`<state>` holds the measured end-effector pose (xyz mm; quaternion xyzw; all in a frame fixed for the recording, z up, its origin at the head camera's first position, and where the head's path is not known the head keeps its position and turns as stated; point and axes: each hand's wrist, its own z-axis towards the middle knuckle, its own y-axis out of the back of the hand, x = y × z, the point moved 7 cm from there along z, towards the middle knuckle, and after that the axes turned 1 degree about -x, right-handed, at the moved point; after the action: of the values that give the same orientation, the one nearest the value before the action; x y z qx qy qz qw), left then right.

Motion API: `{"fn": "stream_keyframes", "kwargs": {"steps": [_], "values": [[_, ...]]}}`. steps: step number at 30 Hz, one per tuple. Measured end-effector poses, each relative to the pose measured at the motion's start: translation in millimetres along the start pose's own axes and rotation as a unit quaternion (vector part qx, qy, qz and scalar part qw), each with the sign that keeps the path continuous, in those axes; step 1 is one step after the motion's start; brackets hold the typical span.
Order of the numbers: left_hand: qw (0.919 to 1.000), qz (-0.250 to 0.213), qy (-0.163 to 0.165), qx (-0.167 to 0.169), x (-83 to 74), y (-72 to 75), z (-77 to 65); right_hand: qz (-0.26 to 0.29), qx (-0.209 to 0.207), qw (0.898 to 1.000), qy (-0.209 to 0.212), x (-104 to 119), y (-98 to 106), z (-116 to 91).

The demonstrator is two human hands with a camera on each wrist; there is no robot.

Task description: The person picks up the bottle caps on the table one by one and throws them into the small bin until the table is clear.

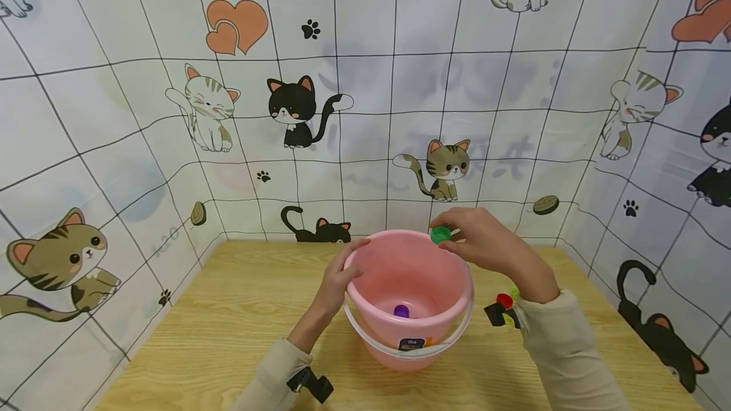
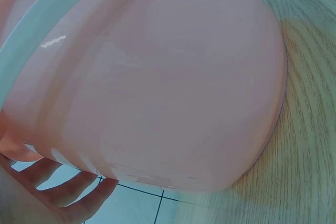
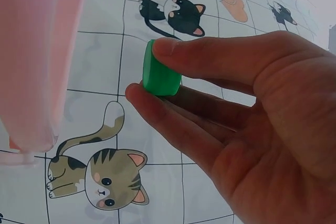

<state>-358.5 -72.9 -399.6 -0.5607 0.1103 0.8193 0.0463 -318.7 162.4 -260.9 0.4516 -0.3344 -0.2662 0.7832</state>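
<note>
A pink bucket [image 1: 411, 341] with a white handle [image 1: 371, 341] stands on the wooden table. My left hand [image 1: 339, 279] grips its left rim, thumb on the inside and fingers behind the wall; the left wrist view shows those fingers [image 2: 86, 195] against the outer side. Above the right back rim, my right hand [image 1: 482, 240] pinches a small round green cap-like piece [image 1: 440, 234] between thumb and fingers. In the right wrist view this green piece [image 3: 161, 72] is smooth and apart from the bucket wall [image 3: 37, 61]. Inside the bucket, a purple piece [image 1: 401, 311] lies on the bottom.
Right of the bucket, a small red piece [image 1: 504, 300] lies on the table [image 1: 274, 271] with yellow and light green bits, partly hidden by the right wrist's black camera [image 1: 499, 315]. A cat-printed tiled sheet [image 1: 365, 94] encloses the table's back and sides.
</note>
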Motion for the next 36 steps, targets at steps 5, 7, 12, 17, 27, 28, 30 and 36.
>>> {"fn": "stream_keyframes", "kwargs": {"steps": [5, 7, 12, 17, 27, 28, 30, 36], "values": [[1.0000, 0.001, -0.001, 0.000, -0.9, 0.2, -0.2, -0.004, -0.005, 1.000, 0.011, 4, 0, 3], [1.0000, 0.000, -0.002, 0.001, -0.5, 0.2, -0.1, -0.006, -0.006, 1.000, 0.013, 5, 0, 3], [1.0000, 0.000, -0.001, 0.001, -0.6, 0.3, -0.5, -0.012, -0.009, 1.000, 0.021, 8, -1, 6], [1.0000, -0.002, 0.001, 0.003, -2.1, 0.4, -0.9, -0.026, -0.016, 0.999, 0.032, 11, -1, 10], [1.0000, -0.005, 0.000, 0.004, -0.5, 0.2, -0.2, -0.028, -0.019, 0.999, 0.039, 13, 0, 17], [1.0000, -0.005, 0.000, 0.005, -0.8, 0.1, -0.4, -0.025, -0.017, 0.999, 0.036, 13, 0, 18], [1.0000, -0.003, 0.001, 0.006, -0.6, -0.2, -0.3, -0.019, -0.013, 0.999, 0.032, 14, 1, 19], [1.0000, -0.001, -0.002, 0.006, -0.9, -0.1, -0.5, -0.020, -0.006, 0.999, 0.030, 16, 0, 22]]}}
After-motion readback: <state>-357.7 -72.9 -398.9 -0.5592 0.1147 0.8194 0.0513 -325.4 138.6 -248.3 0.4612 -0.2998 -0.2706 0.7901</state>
